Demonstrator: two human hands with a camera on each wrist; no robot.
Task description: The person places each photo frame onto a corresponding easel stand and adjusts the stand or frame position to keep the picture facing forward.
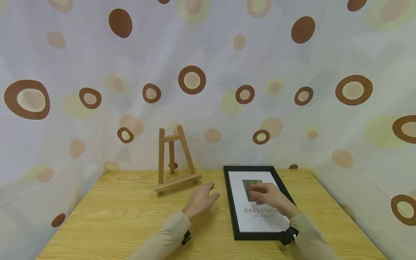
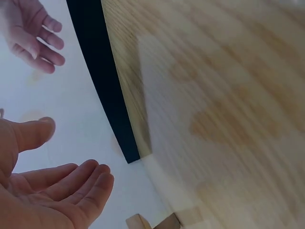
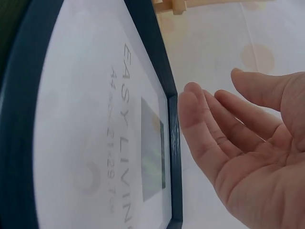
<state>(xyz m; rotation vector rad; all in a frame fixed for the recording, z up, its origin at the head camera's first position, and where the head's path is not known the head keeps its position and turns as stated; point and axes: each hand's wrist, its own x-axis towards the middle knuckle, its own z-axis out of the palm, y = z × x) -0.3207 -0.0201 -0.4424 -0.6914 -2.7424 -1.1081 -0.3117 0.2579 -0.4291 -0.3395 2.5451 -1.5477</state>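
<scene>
A black picture frame (image 1: 231, 209) with a white printed sheet reading "EASY LIVING" lies flat on the table's right half. Above it hovers my right hand (image 1: 271, 196), fingers loosely bent and holding nothing; the right wrist view shows this hand (image 3: 243, 129) apart from the frame's black border (image 3: 175, 143). Between the frame and a small wooden easel (image 1: 161, 159) is my left hand (image 1: 201, 199), thumb and fingers spread apart with nothing in them. In the left wrist view the left hand (image 2: 62, 191) is palm up near the frame's dark edge (image 2: 100, 71).
The easel stands at the back of the wooden table (image 1: 123, 216), left of the frame. Behind the table hangs a white curtain (image 1: 211, 43) with brown and pale round spots, and it also runs along both sides.
</scene>
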